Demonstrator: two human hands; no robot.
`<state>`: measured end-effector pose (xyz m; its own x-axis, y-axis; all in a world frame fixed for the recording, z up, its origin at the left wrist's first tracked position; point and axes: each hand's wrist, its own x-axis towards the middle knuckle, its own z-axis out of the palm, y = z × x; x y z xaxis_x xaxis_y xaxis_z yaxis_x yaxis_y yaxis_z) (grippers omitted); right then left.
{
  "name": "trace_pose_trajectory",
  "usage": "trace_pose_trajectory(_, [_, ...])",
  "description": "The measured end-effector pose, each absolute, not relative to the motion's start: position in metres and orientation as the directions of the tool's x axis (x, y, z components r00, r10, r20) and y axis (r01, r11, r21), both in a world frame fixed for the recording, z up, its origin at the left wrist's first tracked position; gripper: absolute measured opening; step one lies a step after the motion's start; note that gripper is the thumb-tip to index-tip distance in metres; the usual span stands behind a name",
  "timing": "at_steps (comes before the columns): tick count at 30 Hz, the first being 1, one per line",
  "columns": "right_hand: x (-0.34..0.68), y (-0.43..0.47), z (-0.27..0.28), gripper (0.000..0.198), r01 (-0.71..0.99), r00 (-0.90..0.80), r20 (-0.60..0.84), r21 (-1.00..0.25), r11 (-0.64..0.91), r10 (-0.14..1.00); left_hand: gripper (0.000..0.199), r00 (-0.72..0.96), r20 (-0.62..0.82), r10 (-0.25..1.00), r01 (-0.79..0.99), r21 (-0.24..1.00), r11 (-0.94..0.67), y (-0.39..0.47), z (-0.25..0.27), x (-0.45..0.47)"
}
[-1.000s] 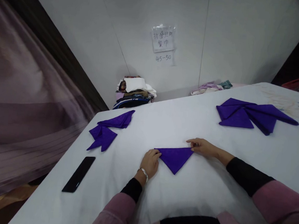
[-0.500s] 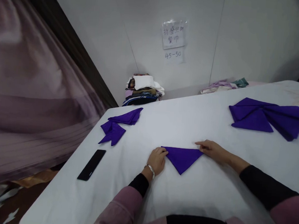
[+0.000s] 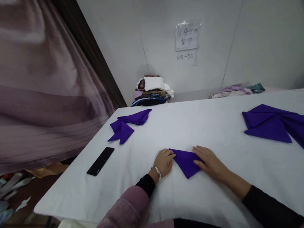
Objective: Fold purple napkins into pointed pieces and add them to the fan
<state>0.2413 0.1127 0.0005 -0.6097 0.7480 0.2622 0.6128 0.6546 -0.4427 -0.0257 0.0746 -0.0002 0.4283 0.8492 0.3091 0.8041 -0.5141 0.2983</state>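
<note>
A purple cloth napkin (image 3: 186,162), folded into a triangle, lies flat on the white-covered table (image 3: 137,169) with its point toward me. The fingers of my left hand (image 3: 164,162) are closed at its left corner; a silver bracelet circles that wrist. My right hand (image 3: 210,162) lies over the right side of the napkin. Its fingers are stretched out and its thumb is apart from them, hiding the right corner.
Two folded purple napkin shapes (image 3: 121,131) lie at the far left, beyond a black phone (image 3: 101,161). More folded purple napkins (image 3: 269,125) lie at the right. Behind the table edge are a stack of folded cloths (image 3: 152,91) and a pile of fabric (image 3: 235,90). A curtain (image 3: 43,84) hangs left.
My right hand has gone from pointing at the right corner to lying flat over the napkin's right side. My left hand stays at the left corner. The view has shifted slightly left.
</note>
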Motion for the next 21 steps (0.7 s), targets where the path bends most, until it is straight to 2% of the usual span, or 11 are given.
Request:
trace_pose_trajectory(3, [0.221,0.099,-0.01,0.06,0.602,-0.688,0.178,-0.4,0.691,0.703,0.042,0.372,0.343,0.863,0.8,0.353,-0.485,0.075,-0.003,-0.029])
trace_pose_trajectory(7, [0.218,0.097,-0.027,0.061,0.619,-0.693,0.179,-0.35,0.703,0.699,0.031,0.078,0.39,0.918,0.818,0.501,-0.283,0.078,-0.006,-0.036])
trace_pose_trajectory(10, [0.221,0.1,-0.031,0.062,0.623,-0.69,0.193,-0.331,0.708,0.698,0.02,-0.063,0.343,0.937,0.816,0.558,-0.149,0.08,-0.005,-0.037])
trace_pose_trajectory(13, [0.221,0.1,-0.03,0.062,0.627,-0.691,0.192,-0.32,0.71,0.697,0.024,-0.097,0.295,0.95,0.809,0.58,-0.098,0.084,0.0,-0.032])
trace_pose_trajectory(17, [0.22,0.099,-0.029,0.062,0.632,-0.692,0.18,-0.317,0.707,0.699,0.028,-0.159,0.314,0.936,0.829,0.558,-0.046,0.093,0.006,-0.022])
trace_pose_trajectory(21, [0.219,0.099,-0.025,0.062,0.623,-0.691,0.176,-0.349,0.7,0.702,0.025,-0.052,0.244,0.968,0.905,0.422,-0.058,0.102,0.009,-0.015])
